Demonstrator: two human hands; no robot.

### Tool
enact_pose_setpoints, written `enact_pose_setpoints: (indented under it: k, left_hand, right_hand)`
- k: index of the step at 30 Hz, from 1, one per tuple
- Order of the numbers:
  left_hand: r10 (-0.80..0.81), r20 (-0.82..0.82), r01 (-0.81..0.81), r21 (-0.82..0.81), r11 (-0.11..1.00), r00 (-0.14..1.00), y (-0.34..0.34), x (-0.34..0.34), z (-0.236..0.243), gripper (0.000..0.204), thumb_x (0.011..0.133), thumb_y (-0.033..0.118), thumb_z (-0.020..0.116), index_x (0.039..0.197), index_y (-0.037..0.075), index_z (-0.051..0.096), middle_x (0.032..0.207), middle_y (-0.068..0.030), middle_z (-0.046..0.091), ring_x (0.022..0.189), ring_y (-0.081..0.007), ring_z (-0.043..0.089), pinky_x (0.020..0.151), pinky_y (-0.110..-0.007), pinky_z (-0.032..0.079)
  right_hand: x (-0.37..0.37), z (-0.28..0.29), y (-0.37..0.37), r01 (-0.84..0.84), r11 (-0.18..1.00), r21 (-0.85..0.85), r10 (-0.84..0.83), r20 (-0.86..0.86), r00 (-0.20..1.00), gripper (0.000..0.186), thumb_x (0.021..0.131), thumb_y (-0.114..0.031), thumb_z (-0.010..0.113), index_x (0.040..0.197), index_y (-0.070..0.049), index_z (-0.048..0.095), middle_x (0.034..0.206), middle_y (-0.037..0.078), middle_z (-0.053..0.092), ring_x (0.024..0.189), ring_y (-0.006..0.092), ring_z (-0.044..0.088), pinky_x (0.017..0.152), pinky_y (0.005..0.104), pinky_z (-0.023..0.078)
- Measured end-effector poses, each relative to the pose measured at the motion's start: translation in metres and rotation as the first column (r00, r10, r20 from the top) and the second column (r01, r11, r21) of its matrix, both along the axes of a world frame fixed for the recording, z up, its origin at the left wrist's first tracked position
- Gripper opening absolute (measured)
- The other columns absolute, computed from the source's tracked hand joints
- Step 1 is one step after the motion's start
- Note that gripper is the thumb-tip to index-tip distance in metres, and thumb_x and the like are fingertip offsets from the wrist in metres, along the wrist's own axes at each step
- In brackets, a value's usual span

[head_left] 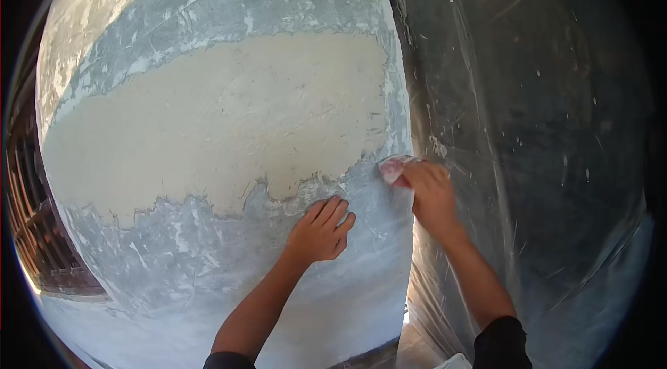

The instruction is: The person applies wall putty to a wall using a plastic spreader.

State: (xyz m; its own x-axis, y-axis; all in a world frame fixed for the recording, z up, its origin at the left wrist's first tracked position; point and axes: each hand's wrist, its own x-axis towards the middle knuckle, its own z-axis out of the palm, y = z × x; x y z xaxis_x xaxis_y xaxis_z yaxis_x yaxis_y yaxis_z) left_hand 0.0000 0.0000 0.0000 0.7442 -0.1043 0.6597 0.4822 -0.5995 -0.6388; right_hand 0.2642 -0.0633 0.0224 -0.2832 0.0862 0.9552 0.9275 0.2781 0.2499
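A grey-white plastered wall (174,258) with a large smooth beige patch (229,105) fills most of the head view. Just under the patch's ragged lower edge, my left hand (321,230) rests against the grey surface, its fingers bent and slightly apart with nothing in them. My right hand (432,195) is closed on a reddish sheet coated in white dust, which looks like sandpaper (394,170). That sheet lies against the wall close to its right edge, below the patch's lower right corner. My right fingers hide part of it.
Dark plastic sheeting (556,140) with white specks hangs to the right of the wall edge. Clear crumpled plastic (434,299) lies below my right hand. A brown slatted frame (45,223) stands at the far left. Sunlight falls on the wall's upper left.
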Motion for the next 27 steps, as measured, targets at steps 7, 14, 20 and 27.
enact_pose_setpoints:
  k: [7,14,20,27]
  left_hand:
    - [0.032,-0.032,-0.032,0.011,0.999,0.999,-0.003,-0.007,0.001,0.041,0.07,0.022,0.065,0.109,0.009,0.059,0.119,-0.0126,0.058,0.118,-0.0293,0.052,0.098,-0.041,0.042]
    - [0.017,-0.024,-0.017,0.003,1.0,1.0,-0.005,-0.005,0.001,0.032,0.073,0.019,0.061,0.104,0.008,0.061,0.117,-0.013,0.059,0.118,-0.0299,0.053,0.099,-0.043,0.041]
    - [0.039,-0.033,-0.038,0.018,0.999,0.999,-0.008,-0.007,0.002,0.033,0.074,0.02,0.061,0.104,0.008,0.061,0.117,-0.0133,0.06,0.118,-0.0304,0.054,0.099,-0.043,0.041]
    - [0.071,-0.06,-0.068,0.049,0.996,0.996,-0.005,-0.006,0.002,0.039,0.073,0.024,0.063,0.109,0.01,0.059,0.119,-0.0123,0.059,0.119,-0.0293,0.052,0.098,-0.042,0.042]
  right_hand:
    - [0.007,0.13,-0.016,-0.391,0.863,-0.321,0.346,-0.189,0.919,0.024,0.082,0.013,0.053,0.102,0.0,0.055,0.09,0.015,0.064,0.083,0.0267,0.064,0.076,0.0383,0.048]
    - [0.001,0.157,0.021,-0.459,0.662,-0.593,0.347,-0.3,0.889,0.023,0.086,0.009,0.054,0.108,-0.001,0.056,0.091,0.012,0.064,0.084,0.0179,0.061,0.076,0.0328,0.049]
    - [0.002,0.18,0.017,-0.645,0.661,-0.384,0.389,-0.56,0.731,0.026,0.087,0.008,0.054,0.111,-0.001,0.056,0.094,0.01,0.065,0.088,0.0171,0.061,0.08,0.0323,0.05]
    - [0.011,0.164,0.036,-0.492,0.718,-0.492,0.311,-0.405,0.86,0.025,0.088,0.005,0.055,0.111,-0.002,0.059,0.097,0.011,0.065,0.09,0.0168,0.061,0.081,0.0297,0.05]
